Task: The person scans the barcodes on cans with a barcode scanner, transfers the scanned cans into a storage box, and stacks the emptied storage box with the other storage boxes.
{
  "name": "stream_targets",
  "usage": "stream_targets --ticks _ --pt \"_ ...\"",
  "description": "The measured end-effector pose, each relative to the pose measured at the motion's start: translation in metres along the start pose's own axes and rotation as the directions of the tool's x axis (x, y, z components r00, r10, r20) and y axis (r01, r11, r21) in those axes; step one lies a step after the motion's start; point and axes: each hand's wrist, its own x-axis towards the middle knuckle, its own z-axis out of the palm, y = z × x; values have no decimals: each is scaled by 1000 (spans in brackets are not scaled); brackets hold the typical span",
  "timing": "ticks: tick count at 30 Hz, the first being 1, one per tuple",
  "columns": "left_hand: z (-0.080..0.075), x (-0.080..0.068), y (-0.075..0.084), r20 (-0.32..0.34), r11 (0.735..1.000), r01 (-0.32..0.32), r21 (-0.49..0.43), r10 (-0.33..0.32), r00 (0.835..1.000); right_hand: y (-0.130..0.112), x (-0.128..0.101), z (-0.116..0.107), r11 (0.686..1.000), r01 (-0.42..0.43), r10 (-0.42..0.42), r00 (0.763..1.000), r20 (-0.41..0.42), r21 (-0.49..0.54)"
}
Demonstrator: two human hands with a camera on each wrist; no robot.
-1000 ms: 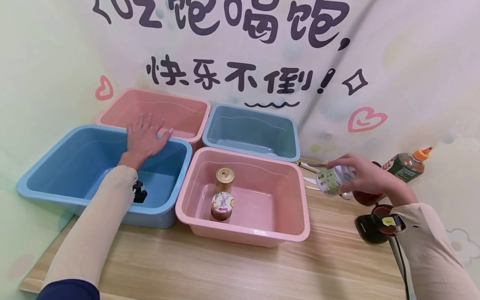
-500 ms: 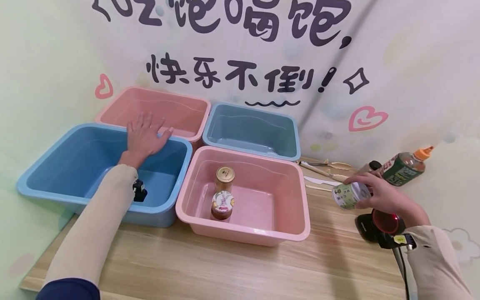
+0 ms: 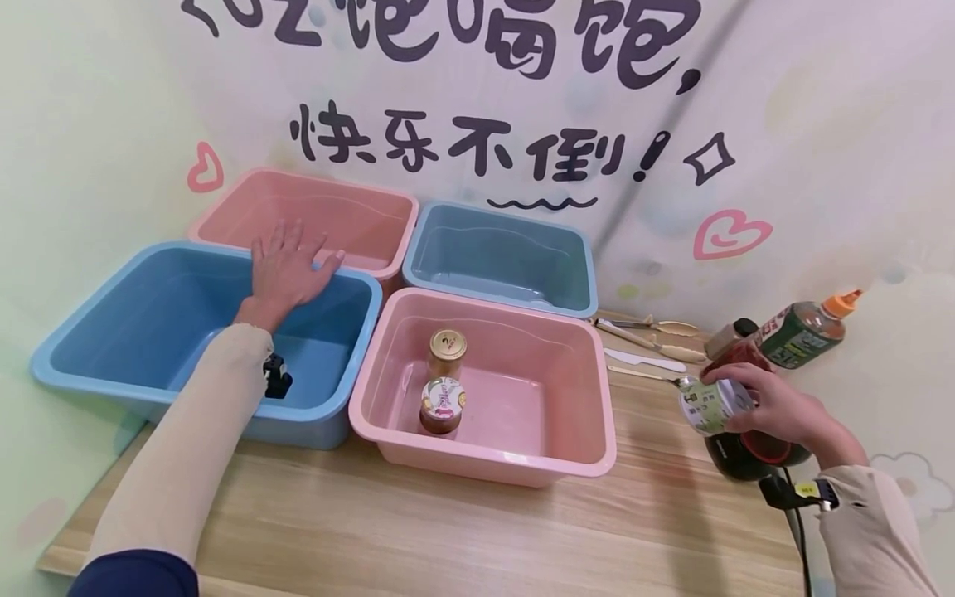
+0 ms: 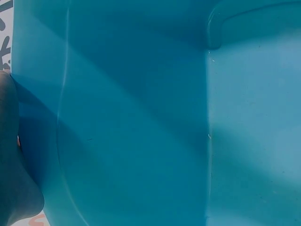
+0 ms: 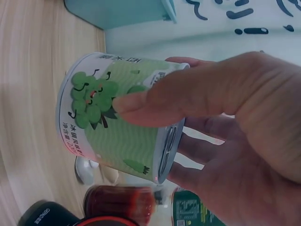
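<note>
My right hand (image 3: 779,406) grips a can (image 5: 122,108), thumb across its pale green label with cartoon grapes. The can is tilted above the table's right side, over a black device with a red-ringed face (image 3: 734,460), probably a scanner. A reddish glow touches the can's lower edge in the right wrist view. My left hand (image 3: 287,269) rests with fingers spread over the back rim of the front blue bin (image 3: 60,373). Two jars stand in the front pink bin (image 3: 500,477): one gold-lidded jar (image 3: 448,348), one with a patterned lid (image 3: 443,406).
Behind are another pink bin (image 3: 358,195) and a smaller blue bin (image 3: 515,228). Right of them lie tongs (image 3: 671,328), a white knife (image 3: 645,360) and a spoon (image 3: 649,376). An orange-capped bottle (image 3: 806,336) stands near the wall. A cable (image 3: 802,531) hangs at the table's right edge.
My right hand has carried the can to the right and down, from beside the utensils to above the black device. The left hand stays on the blue bin's rim.
</note>
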Motion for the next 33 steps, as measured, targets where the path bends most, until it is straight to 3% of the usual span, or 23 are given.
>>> stream_targets --ticks 7,15,20,26,33 --pt "0 0 0 -4 1000 -1 4 1 1000 9 -1 0 998 -66 66 997 35 13" --pt "-1 2 1 -3 1000 0 7 0 1000 8 1 -3 1000 6 -6 1000 -5 23" --pt "-1 1 1 -3 1000 0 10 0 1000 -9 10 -14 999 -3 3 1000 10 40" --pt "1 -1 1 -5 1000 -1 7 1 1000 -34 29 -32 993 -75 68 995 75 96" --pt "0 -2 2 -10 1000 -8 0 8 1000 -64 63 -53 999 -48 47 997 61 3"
